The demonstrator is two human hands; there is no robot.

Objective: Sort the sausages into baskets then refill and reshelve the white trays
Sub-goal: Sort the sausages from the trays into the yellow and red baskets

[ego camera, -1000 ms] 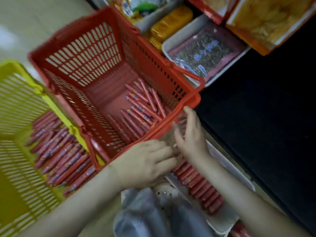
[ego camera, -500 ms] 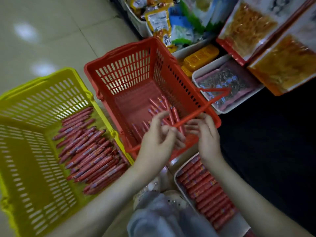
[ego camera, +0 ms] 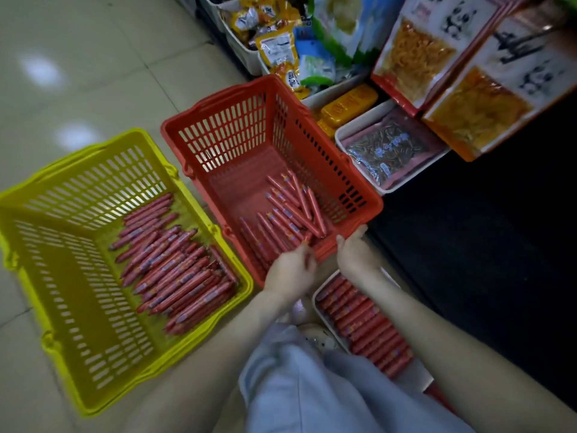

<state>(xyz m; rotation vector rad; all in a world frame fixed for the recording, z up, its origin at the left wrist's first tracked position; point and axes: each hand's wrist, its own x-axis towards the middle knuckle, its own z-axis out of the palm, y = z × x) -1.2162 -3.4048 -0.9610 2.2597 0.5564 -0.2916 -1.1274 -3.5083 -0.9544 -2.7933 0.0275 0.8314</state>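
One sausage [ego camera: 308, 260] at least sits gripped in the left hand [ego camera: 292, 270] over the red basket's [ego camera: 370, 198] near rim, right hand [ego camera: 354, 256] slack and empty beside it; the person should lay it flat alongside the pile [ego camera: 290, 210].

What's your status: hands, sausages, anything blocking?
Left hand holds a sausage at near rim of red basket. Right hand beside that rim, grip unclear. Nothing seen blocking.
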